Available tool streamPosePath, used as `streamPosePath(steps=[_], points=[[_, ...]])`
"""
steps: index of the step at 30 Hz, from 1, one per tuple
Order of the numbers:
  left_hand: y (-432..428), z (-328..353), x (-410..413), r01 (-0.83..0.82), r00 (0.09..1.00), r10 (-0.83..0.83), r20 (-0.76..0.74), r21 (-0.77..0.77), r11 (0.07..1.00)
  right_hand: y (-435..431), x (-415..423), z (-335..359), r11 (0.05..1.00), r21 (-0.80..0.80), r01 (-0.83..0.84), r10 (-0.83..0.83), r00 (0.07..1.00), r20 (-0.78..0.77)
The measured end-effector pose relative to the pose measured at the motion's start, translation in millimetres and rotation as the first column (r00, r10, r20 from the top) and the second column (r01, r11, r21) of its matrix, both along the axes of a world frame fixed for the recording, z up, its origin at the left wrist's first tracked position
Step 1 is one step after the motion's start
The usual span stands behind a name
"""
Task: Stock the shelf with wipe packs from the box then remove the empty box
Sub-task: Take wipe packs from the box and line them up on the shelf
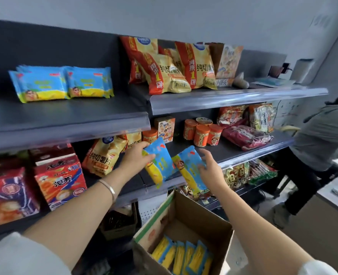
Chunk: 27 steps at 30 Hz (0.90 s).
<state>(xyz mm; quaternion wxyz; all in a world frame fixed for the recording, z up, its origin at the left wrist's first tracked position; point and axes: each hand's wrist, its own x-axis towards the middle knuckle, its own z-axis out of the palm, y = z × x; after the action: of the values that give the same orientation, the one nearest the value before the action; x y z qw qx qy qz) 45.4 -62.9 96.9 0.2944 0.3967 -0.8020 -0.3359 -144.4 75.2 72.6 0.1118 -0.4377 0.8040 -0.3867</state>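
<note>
head | our left hand (136, 156) grip holds a blue-and-yellow plastic wipe pack (160, 165) | our right hand (209, 168) grip holds a second wipe pack (191, 169) | both above the open brown cardboard box (196, 213), boxed packs (182, 255) upright inside | shelved packs (61, 84) on the dark grey upper shelf (65, 110)

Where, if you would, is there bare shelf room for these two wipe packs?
Upper left shelf: bare right of the shelved wipe packs and along its front. Crowded: chip bags on the upper right, red boxes lower left.
</note>
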Motion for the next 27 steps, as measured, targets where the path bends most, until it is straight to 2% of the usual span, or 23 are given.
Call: streamPosePath(steps=[4,8,16,20,24,27], points=[[9,41,33,-0.114,0.981,0.105,-0.164,-0.045,0.993,-14,24,31,0.984,-0.164,-0.068,0.064,0.997,-0.033],[11,82,75,-0.212,0.933,0.183,-0.309,-0.06,0.976,-34,59,74,0.943,-0.272,-0.192,0.16,0.978,-0.134],[-35,126,162,-0.433,0.708,0.321,-0.629,-0.027,0.901,-90,136,156,0.841,-0.417,-0.345,0.2,0.914,-0.352],[-76,130,190,-0.532,0.633,0.389,-0.669,-0.01,0.847,-140,159,178,0.856,-0.353,-0.377,0.138,0.826,-0.547],[-123,130,206,-0.605,0.655,0.467,-0.595,-0.043,0.795,-196,174,185,0.906,-0.262,-0.333,0.079,0.74,-0.668],[-158,131,212,-0.614,0.707,0.493,-0.508,-0.094,0.783,-234,179,182,0.945,-0.13,-0.301,0.122,0.691,-0.713]])
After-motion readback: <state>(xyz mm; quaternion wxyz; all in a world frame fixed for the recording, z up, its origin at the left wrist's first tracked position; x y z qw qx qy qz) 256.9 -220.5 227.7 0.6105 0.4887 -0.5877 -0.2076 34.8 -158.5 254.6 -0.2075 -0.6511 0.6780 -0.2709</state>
